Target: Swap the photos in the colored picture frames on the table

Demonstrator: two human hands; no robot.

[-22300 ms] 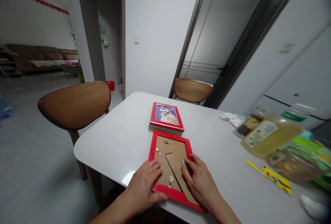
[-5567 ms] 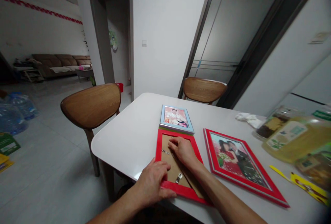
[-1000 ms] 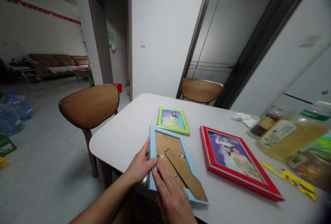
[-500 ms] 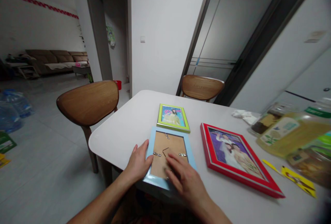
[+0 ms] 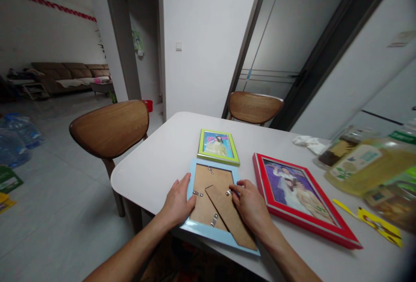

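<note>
A light blue photo frame (image 5: 203, 235) lies face down at the table's near edge, its brown backing board (image 5: 204, 204) showing. A slanted stand leg (image 5: 232, 217) crosses the board and reaches over the lower rim. My left hand (image 5: 177, 201) grips the left rim, thumb on top. At the right rim, the fingertips of my right hand (image 5: 250, 206) close on a small metal clip (image 5: 229, 192). Other metal clips show at the left, top and bottom edges. Behind it lies a green photo frame (image 5: 217, 160), picture up; to the right is a larger red photo frame (image 5: 312, 225).
On the right of the white table (image 5: 152, 165) lie a bottle of yellow liquid (image 5: 357, 165), clear jars, a crumpled tissue (image 5: 310, 144) and a yellow item (image 5: 380, 225). Wooden chairs stand at the left (image 5: 110, 128) and far side (image 5: 256, 107).
My right hand has moved from the middle of the backing board up and right to the right-hand clip, uncovering the stand leg and bottom clip. My left hand stays on the rim.
</note>
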